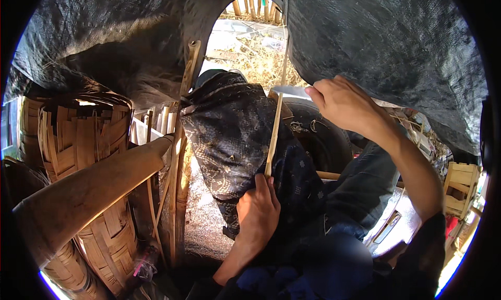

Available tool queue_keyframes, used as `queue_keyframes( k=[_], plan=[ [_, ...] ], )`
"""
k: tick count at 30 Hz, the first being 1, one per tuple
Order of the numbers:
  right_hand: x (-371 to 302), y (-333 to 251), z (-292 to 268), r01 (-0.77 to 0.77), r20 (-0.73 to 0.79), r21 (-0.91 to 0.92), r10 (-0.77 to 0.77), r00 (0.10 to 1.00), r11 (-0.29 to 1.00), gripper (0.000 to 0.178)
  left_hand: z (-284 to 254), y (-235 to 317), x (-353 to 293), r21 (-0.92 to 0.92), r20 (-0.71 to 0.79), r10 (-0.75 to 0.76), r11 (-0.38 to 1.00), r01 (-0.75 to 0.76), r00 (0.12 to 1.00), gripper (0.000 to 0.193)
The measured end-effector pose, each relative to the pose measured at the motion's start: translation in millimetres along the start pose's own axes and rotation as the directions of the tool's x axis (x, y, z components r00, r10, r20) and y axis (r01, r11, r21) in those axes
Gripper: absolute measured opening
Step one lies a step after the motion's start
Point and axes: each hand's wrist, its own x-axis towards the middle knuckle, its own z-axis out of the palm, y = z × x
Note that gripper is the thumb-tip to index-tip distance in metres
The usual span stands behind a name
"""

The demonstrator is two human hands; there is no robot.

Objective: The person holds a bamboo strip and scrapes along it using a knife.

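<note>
My left hand (258,208) is closed around the lower end of a thin bamboo strip (275,133), which slants up and away from me. In my right hand (342,102) is a knife (290,90), gripped in a fist; its blade points left and lies across the strip, and its handle is hidden by my fingers. Under the strip, a dark patterned cloth (227,138) covers my left leg. My right leg (365,180), in dark trousers, is bent to the right.
Tall woven bamboo baskets (86,143) stand at the left, with a thick bamboo pole (99,188) crossing before them. Black plastic sheeting (381,39) hangs overhead on both sides. A black tyre (323,138) lies beyond my legs. A small wooden crate (460,188) is at the far right.
</note>
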Motion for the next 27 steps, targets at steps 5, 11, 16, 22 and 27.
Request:
queue_keyframes(
  k=[5, 11, 16, 22, 27],
  plan=[
    [6, -15, -16, -0.071, 0.295, 0.009, 0.065, 0.953, 0.997, 0.034, -4, 5, 4, -0.029, 0.061, -0.080, 0.996, 0.081, 0.995, 0.018],
    [23, -16, -26, -0.109, 0.326, -0.060, 0.123, 0.937, 0.992, 0.035, -4, 7, 3, -0.016, 0.032, -0.073, 0.997, 0.074, 0.997, 0.018],
    [26, -18, -28, -0.070, 0.439, -0.119, 0.115, 0.891, 0.990, 0.035, 1, 5, 2, 0.051, -0.070, 0.029, 0.998, -0.026, 0.997, 0.020],
    [16, -30, -34, -0.056, 0.362, -0.068, 0.077, 0.929, 0.996, 0.037, -1, 6, -2, -0.027, 0.004, -0.028, 0.999, 0.028, 1.000, 0.017],
    [10, -32, -32, -0.195, 0.559, -0.041, 0.184, 0.808, 0.980, 0.036, 4, -1, 1, -0.008, -0.090, 0.043, 0.999, -0.044, 0.995, 0.020]
  ],
)
